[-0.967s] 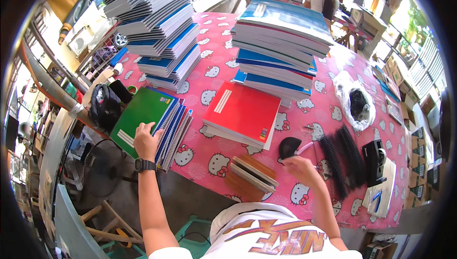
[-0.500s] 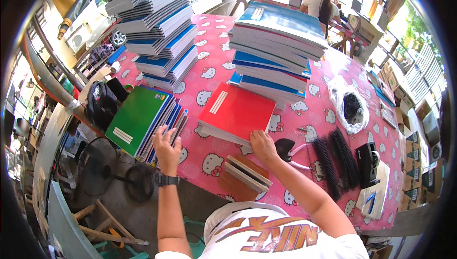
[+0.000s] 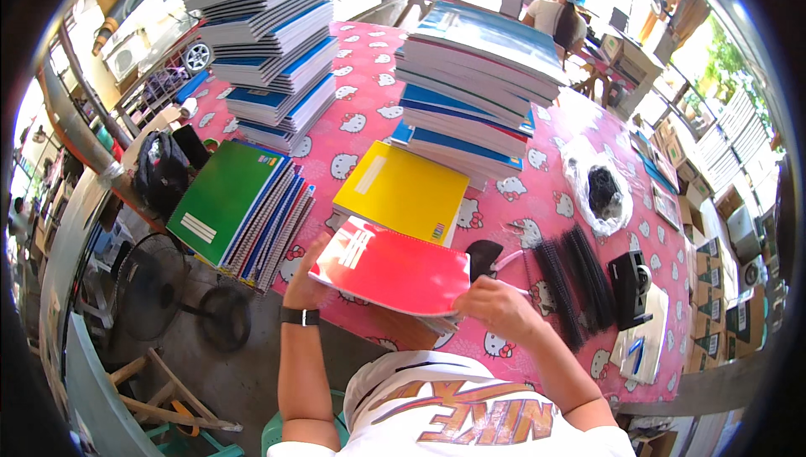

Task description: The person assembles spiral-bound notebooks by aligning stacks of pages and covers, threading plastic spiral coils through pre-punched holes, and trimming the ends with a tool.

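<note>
1. Two hands share one red spiral notebook (image 3: 391, 270): your left hand (image 3: 304, 282) grips its 9 o'clock edge, your right hand (image 3: 502, 309) its 4 o'clock corner.
2. Long axis runs 10 to 4 o'clock, above the yellow notebook (image 3: 403, 191).

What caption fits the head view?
Both hands, left and right, lift a red notebook above a yellow notebook on a pink tablecloth.

Red notebook (image 3: 395, 270): glossy card cover, paper pages. Beside it, yellow notebook (image 3: 403, 191) matt card. Tabletop (image 3: 512, 205) cover glossy plastic.
</note>
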Demonstrator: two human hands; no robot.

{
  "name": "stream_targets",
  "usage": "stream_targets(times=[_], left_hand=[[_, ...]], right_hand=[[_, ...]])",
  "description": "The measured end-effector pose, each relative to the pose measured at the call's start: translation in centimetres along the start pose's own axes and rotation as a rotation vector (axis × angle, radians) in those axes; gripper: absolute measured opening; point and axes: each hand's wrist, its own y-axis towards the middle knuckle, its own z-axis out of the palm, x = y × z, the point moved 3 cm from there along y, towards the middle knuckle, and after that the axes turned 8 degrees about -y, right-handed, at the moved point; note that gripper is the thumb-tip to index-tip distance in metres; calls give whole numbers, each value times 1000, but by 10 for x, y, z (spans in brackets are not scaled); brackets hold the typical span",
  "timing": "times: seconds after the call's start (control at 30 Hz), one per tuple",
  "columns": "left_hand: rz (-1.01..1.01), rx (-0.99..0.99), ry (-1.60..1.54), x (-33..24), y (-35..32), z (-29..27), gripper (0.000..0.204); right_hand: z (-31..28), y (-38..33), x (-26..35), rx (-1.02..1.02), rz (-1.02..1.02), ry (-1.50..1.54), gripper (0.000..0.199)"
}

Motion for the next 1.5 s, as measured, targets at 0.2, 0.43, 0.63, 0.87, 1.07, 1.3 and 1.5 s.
stream_targets(times=[0.2, 0.43, 0.63, 0.87, 1.07, 1.3, 1.5], left_hand=[[-67, 146, 230, -15, -11, 24, 40], [193, 593, 501, -33, -22, 80, 31], [233, 452, 569, -25, -1, 62, 29], [204, 399, 562, -4, 14, 49, 32], [47, 420, 593, 10, 19, 43, 34], [47, 204, 662, 42, 28, -35, 36], [593, 122, 414, 17, 9, 51, 40]], right_hand=[[24, -52, -20, -355, 427, 380, 61], [61, -68, -41, -445, 725, 1104, 74], [13, -73, -1, -476, 530, 508, 17], [21, -80, 17, -434, 507, 174, 26], [33, -98, 4, -247, 632, 212, 28], [117, -102, -16, -170, 512, 122, 34], [42, -119, -66, 113, 808, 250, 33]])
